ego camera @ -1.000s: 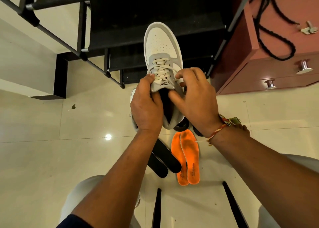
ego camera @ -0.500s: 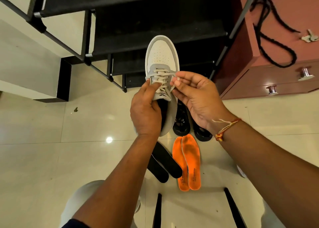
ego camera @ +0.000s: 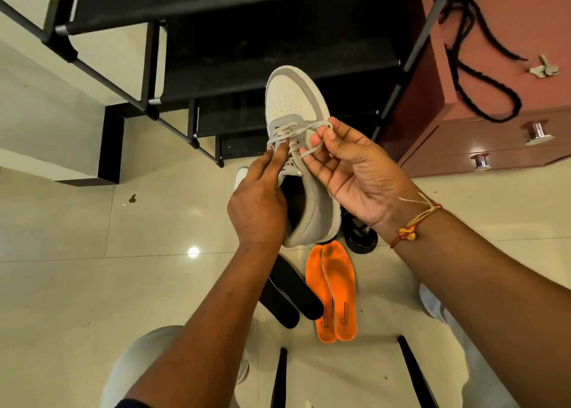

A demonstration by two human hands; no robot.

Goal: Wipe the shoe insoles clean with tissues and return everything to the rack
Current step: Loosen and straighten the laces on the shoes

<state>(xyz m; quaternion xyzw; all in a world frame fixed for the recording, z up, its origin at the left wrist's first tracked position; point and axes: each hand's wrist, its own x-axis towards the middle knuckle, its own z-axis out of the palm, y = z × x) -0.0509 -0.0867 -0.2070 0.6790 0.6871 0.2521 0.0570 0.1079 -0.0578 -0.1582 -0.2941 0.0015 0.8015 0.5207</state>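
on the floor (ego camera: 77,284) nearest the person lie two orange insoles (ego camera: 335,293) side by side, with two black insoles (ego camera: 292,298) overlapping just to their left. above them the left hand (ego camera: 259,200) grips the grey and white shoe (ego camera: 293,99) by its opening, fingertips on the laces, while the right hand (ego camera: 349,173) pinches a lace loop (ego camera: 310,128) between thumb and fingers. the black rack (ego camera: 247,52) stands beyond

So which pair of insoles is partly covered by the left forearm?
The flat black insoles; the bright orange pair beside them lies fully in view.
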